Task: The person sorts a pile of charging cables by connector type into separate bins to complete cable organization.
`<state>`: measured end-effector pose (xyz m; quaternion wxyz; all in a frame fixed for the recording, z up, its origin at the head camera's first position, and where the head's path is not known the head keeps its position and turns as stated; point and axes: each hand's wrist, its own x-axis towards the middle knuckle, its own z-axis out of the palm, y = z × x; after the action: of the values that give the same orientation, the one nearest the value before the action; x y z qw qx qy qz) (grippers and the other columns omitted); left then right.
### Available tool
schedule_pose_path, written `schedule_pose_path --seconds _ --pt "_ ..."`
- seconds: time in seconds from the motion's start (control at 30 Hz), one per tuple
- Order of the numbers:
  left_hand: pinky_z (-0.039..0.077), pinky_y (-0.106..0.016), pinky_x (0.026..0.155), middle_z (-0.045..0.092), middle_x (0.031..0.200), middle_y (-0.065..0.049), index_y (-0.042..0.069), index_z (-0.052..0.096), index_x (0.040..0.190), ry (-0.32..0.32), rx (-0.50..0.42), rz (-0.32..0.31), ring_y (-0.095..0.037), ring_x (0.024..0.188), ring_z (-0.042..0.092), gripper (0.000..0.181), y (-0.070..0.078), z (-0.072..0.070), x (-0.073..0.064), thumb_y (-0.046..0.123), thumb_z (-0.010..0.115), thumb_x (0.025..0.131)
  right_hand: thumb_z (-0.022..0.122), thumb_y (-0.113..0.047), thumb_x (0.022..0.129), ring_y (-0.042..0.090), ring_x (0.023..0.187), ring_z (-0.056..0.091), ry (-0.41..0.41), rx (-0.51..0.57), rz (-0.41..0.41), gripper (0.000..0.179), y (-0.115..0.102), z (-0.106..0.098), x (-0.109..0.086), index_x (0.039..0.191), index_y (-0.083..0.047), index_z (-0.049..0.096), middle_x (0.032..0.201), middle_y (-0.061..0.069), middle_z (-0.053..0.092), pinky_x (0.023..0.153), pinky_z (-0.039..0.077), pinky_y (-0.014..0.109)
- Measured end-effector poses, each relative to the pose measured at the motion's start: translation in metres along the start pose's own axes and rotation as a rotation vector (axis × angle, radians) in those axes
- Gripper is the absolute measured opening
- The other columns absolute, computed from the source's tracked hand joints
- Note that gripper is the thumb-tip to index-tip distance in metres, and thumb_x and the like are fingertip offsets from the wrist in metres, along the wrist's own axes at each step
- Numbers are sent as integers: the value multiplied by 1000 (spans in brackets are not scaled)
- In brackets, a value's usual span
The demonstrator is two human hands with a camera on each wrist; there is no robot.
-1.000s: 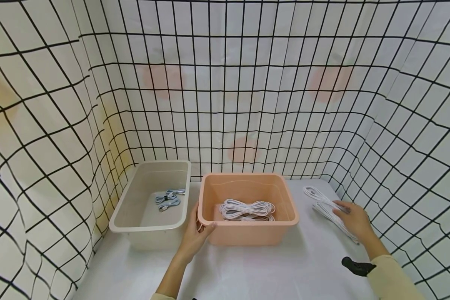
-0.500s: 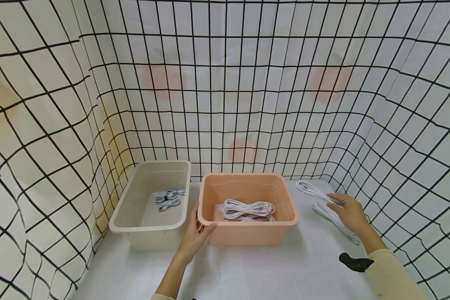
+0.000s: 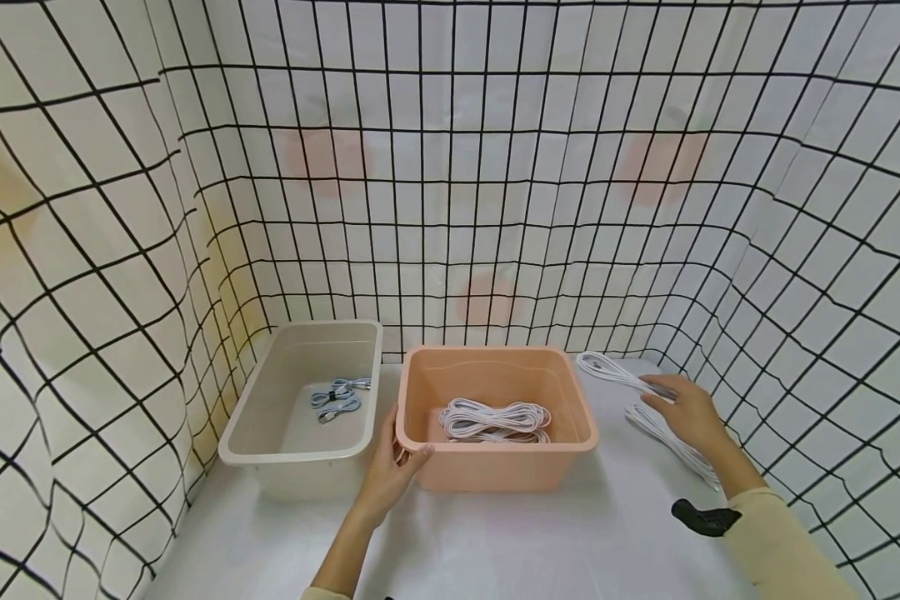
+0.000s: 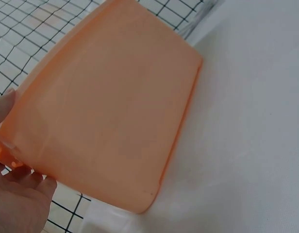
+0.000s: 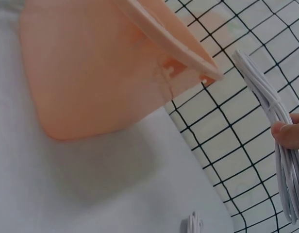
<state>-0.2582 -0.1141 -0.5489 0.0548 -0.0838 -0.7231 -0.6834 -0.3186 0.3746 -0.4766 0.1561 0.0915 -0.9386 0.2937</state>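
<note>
My left hand (image 3: 386,475) grips the near left corner of the orange plastic bin (image 3: 487,471), thumb over the rim and fingers underneath it. Inside that bin lie bundled white cables (image 3: 495,419). To the bin's right, my right hand (image 3: 693,412) pinches a coiled white cable (image 3: 607,367), whose looped end points left toward the bin's far right corner. The right wrist view shows the held cable (image 5: 268,97) between thumb and fingers, raised above the table. Another white cable bundle (image 3: 671,444) lies on the table under the right hand.
A beige bin (image 3: 300,456) stands left of the orange one, with blue cables (image 3: 337,402) on its floor. Black wire mesh (image 3: 450,225) encloses the back and both sides. White cloth (image 3: 495,542) covers the table.
My right hand has moved left and a little away from me with the coiled white cable, lifting it off the other bundle. The left hand stays on the orange bin.
</note>
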Motion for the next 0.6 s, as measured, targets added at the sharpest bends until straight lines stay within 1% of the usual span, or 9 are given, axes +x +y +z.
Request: schedule_pose_path --seconds 0.1,0.3,0.47,0.6 --pt "28 -53 117 21 168 -18 18 16 165 -5 -5 6 -46 150 26 95 0 0 0 25 79 94 69 -16 101 54 127 48 7 -7 -29 37 -7 1 3 134 1 64 137 30 56 97 41 72" --pt "25 -53 119 21 167 -21 14 16 165 -19 -40 51 -48 149 26 93 -2 -1 -1 17 77 95 73 -7 96 51 119 55 25 8 -130 34 -17 5 12 129 3 67 128 29 63 93 47 69" --pt "26 -52 118 22 167 -21 16 17 165 -7 -19 40 -47 149 27 93 -2 0 -1 19 77 95 74 -4 95 49 114 59 23 25 -192 32 -29 9 18 125 3 69 124 27 65 89 50 67" --pt "26 -54 118 22 167 -21 14 17 165 -5 -11 43 -47 149 27 93 -1 0 -1 20 78 95 76 -5 94 48 114 59 26 26 -222 31 -38 15 21 123 2 71 123 25 66 88 50 65"
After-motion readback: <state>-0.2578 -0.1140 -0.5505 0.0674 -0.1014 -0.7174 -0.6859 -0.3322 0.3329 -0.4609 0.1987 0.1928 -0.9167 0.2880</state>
